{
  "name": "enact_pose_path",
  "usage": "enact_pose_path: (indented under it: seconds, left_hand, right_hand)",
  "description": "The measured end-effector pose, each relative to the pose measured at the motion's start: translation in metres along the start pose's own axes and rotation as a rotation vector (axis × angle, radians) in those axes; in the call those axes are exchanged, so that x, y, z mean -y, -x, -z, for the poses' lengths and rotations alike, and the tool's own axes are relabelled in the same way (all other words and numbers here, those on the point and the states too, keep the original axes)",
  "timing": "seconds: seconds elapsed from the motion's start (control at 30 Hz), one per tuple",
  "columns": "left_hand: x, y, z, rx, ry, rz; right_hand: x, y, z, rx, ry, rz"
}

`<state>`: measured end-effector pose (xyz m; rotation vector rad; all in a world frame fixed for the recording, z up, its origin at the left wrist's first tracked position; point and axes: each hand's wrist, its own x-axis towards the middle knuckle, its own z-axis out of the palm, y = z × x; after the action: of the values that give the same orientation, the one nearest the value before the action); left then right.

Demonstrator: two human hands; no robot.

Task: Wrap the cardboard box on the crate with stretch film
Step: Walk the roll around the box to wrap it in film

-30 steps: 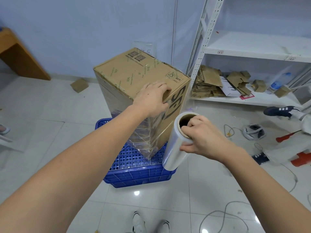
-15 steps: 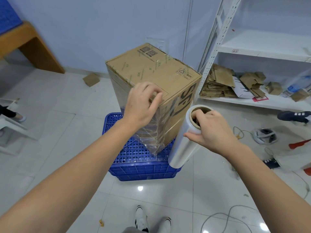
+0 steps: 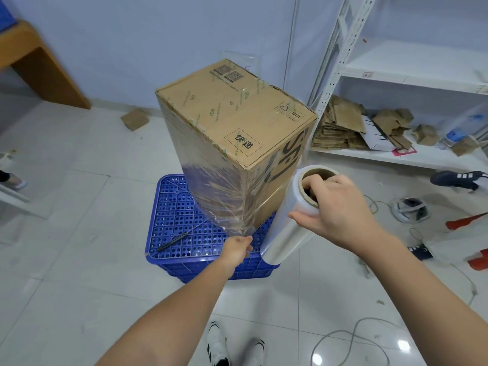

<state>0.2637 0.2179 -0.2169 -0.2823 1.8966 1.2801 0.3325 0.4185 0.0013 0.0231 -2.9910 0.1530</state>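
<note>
**Low corner pinned, roll ready to travel**

Your cardboard box (image 3: 237, 122) stands upright on the blue crate (image 3: 179, 223), film already clinging to its near faces. Your left hand (image 3: 237, 249) is down at the bottom near corner, seemingly pinching the film's lower edge there, though the fingers are hard to read. Your right hand (image 3: 335, 207) grips the stretch film roll (image 3: 287, 225), fingers hooked into the core. Next, I'd judge: keep tension and carry the roll round the right face.

Box (image 3: 237, 122) on crate (image 3: 174, 220), film roll (image 3: 287, 220) just right, shelf (image 3: 396, 154) behind
</note>
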Motion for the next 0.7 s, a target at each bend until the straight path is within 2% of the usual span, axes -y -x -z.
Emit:
enact_pose_path:
  seconds: [0.1, 0.27, 0.3, 0.43, 0.7]
  left_hand:
    - [0.002, -0.023, -0.019, -0.051, 0.119, 0.152]
    - [0.007, -0.06, -0.049, -0.105, 0.344, 0.253]
    - [0.005, -0.064, -0.054, -0.136, 0.329, 0.26]
    - [-0.006, -0.074, -0.067, -0.29, 0.004, 0.263]
    - [-0.002, -0.089, -0.072, -0.319, -0.307, 0.198]
  right_hand:
    - [-0.001, 0.002, -0.004, -0.04, 0.013, 0.0]
    - [-0.001, 0.004, -0.007, -0.157, -0.009, 0.033]
    - [-0.001, 0.005, -0.008, -0.167, -0.008, 0.047]
    - [-0.001, 0.007, -0.008, -0.18, -0.004, 0.053]
    - [-0.001, 0.005, -0.008, -0.14, 0.0, 0.032]
